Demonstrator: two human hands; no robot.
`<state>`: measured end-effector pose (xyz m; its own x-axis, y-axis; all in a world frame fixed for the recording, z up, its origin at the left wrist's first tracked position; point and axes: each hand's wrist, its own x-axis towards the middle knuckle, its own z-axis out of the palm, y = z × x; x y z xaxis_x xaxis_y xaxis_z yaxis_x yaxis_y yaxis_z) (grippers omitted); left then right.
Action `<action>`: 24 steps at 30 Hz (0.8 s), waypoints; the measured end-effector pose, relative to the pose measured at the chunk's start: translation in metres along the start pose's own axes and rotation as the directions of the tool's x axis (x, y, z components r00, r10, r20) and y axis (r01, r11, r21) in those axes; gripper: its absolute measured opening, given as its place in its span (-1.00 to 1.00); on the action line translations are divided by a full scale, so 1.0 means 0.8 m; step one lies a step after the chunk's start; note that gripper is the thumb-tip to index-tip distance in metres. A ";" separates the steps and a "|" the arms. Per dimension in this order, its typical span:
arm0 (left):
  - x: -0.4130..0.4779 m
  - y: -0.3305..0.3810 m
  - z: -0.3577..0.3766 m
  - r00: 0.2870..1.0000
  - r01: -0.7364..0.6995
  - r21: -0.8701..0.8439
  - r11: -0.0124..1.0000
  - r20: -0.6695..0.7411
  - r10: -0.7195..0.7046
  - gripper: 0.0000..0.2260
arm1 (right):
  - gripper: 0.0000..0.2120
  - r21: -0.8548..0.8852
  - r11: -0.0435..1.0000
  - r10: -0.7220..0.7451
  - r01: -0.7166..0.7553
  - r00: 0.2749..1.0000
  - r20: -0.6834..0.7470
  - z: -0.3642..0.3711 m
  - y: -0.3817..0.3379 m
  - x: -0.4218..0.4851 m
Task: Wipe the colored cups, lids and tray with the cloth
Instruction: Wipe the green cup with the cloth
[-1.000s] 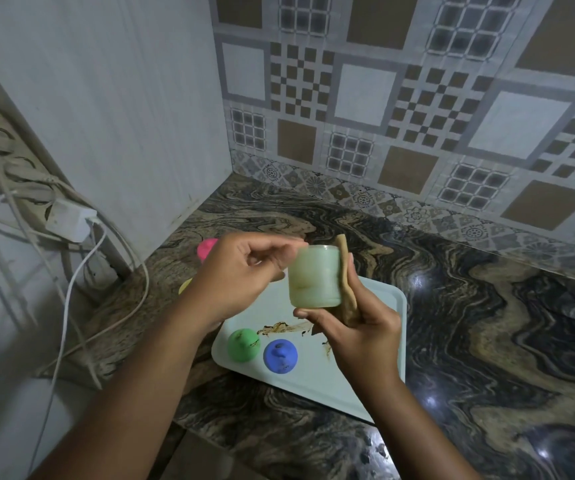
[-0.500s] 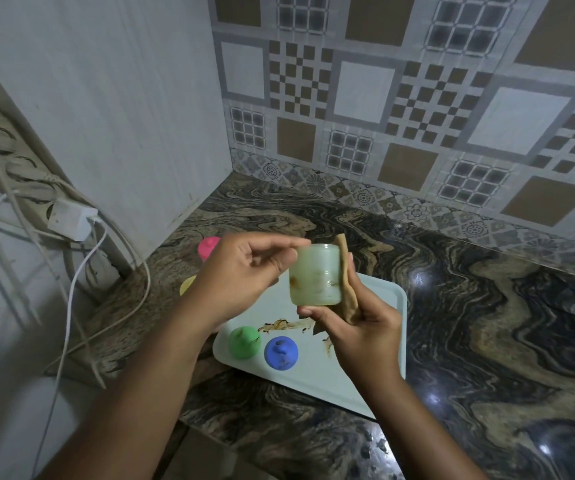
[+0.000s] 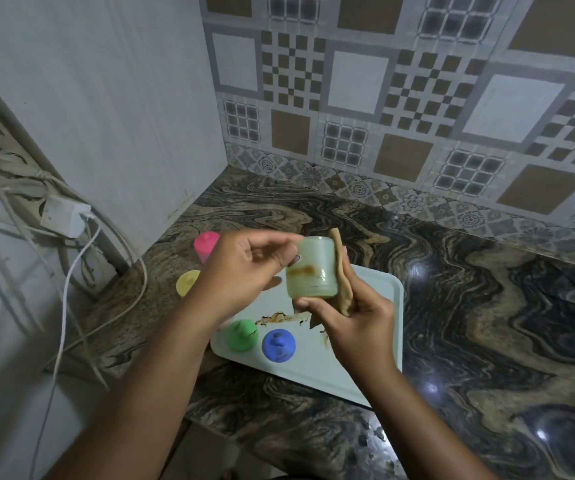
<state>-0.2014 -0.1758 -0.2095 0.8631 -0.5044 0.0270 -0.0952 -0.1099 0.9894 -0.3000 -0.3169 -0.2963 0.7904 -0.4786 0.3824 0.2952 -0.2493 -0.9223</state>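
Likely light, stiff, smear-slick, so best gripped at rim and base: pinching cup [image 3: 312, 268] with left hand [image 3: 244, 271], clamping cloth [image 3: 338, 258] at its 3 o'clock with right hand [image 3: 355, 317].

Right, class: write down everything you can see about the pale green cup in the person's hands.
The cup is a small pale green cylinder, cloudy like soft plastic, with a brown smear banding its side. It is held in the air above the tray, leaning slightly. The left hand pinches its upper edge. The right hand grips its lower end with the thumb and presses a tan cloth against its right side. Which end is open cannot be seen.
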 end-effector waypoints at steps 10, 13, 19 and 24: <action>0.000 0.002 0.004 0.994 -0.107 0.102 0.989 0.008 0.107 -0.78 | -0.21 -0.273 0.928 -0.265 0.253 0.964 -0.008 0.002 -0.015 0.009; 0.003 -0.001 0.000 0.999 -0.027 -0.044 0.999 0.039 0.028 -0.80 | -0.20 -0.233 0.947 -0.233 0.221 0.972 -0.026 0.001 -0.016 0.013; 0.005 0.003 0.014 0.989 -0.110 0.143 0.984 -0.086 0.123 -0.94 | -0.16 -0.443 0.828 -0.352 0.343 0.934 0.067 0.005 -0.003 0.009; -0.001 0.005 0.005 0.995 -0.102 0.077 0.992 -0.002 0.103 -0.79 | -0.15 -0.334 0.897 -0.319 0.290 0.947 -0.036 -0.001 -0.017 0.009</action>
<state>-0.2045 -0.1797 -0.2058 0.8498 -0.5112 0.1286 -0.2206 -0.1232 0.9676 -0.2986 -0.3180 -0.2810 0.6348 -0.4041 0.6585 0.3146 -0.6432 -0.6980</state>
